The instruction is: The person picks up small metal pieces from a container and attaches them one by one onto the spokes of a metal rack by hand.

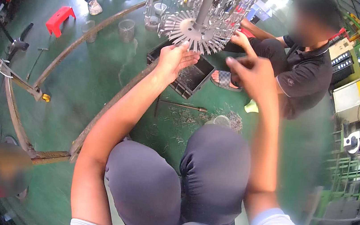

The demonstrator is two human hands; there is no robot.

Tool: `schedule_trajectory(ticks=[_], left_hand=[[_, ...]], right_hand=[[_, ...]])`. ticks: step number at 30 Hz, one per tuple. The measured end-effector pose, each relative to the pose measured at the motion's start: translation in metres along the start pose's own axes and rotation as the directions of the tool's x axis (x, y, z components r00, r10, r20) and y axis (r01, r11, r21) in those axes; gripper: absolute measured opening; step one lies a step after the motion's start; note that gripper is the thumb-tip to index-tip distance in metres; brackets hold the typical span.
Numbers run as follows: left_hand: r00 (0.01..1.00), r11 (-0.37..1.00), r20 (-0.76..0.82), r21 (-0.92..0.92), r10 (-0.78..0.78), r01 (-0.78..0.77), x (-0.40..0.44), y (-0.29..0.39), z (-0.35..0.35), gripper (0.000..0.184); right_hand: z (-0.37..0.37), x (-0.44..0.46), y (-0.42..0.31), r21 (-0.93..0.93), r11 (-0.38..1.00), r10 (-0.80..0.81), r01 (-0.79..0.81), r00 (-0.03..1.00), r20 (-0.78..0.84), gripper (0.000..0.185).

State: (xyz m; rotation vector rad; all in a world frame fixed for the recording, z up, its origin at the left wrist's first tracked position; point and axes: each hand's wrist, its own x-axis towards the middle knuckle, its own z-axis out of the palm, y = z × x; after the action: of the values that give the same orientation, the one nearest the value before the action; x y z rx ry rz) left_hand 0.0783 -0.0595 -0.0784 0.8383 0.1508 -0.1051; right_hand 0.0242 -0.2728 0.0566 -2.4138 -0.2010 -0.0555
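Note:
A metal disc with slots cut all round its rim (183, 29) sits on a grey upright post (209, 3), below many hanging small metal parts (242, 7). My left hand (176, 61) is at the disc's near edge, thumb up against the rim and fingers stretched out beneath it. To the right of the disc, my right hand (256, 79) is raised in the air. Motion smears its fingers, so whether something small is between them is unclear. Under the disc, a black crate (189, 89) stands on the floor, partly hidden by my left hand.
A co-worker (306, 69) crouches at the right, hand near the rack. Loose metal pieces (184, 115), a T-handled rod (185, 106) and a clear tub (222, 121) lie before my knees. A rusty curved frame (114, 97) runs along the left. A red stool (61, 20) stands farther back.

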Motion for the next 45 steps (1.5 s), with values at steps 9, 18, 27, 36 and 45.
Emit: schedule_trajectory(ticks=[9, 18, 27, 36, 45], left_hand=[[0.995, 0.997, 0.067, -0.028, -0.076, 0.078, 0.004, 0.004, 0.001, 0.033], [0.989, 0.991, 0.077, 0.025, -0.129, 0.128, -0.001, 0.005, 0.006, 0.038], [0.998, 0.998, 0.048, -0.039, -0.043, 0.045, -0.006, -0.007, 0.007, 0.036], [0.998, 0.998, 0.059, -0.056, 0.001, 0.002, -0.011, -0.005, 0.004, 0.039], [1.000, 0.996, 0.022, -0.090, 0.006, -0.004, -0.013, -0.002, 0.004, 0.037]], right_hand=[[0.032, 0.021, 0.024, 0.093, 0.949, -0.282, 0.301, 0.943, -0.176, 0.033], [0.068, 0.049, 0.017, 0.157, 0.967, -0.172, 0.198, 0.971, -0.166, 0.026], [0.075, 0.062, 0.025, 0.200, 0.938, -0.241, 0.282, 0.948, -0.205, 0.023], [0.076, 0.061, 0.017, 0.289, 0.923, -0.225, 0.252, 0.966, -0.125, 0.021], [0.067, 0.054, 0.012, 0.168, 0.961, -0.209, 0.219, 0.975, -0.075, 0.032]])
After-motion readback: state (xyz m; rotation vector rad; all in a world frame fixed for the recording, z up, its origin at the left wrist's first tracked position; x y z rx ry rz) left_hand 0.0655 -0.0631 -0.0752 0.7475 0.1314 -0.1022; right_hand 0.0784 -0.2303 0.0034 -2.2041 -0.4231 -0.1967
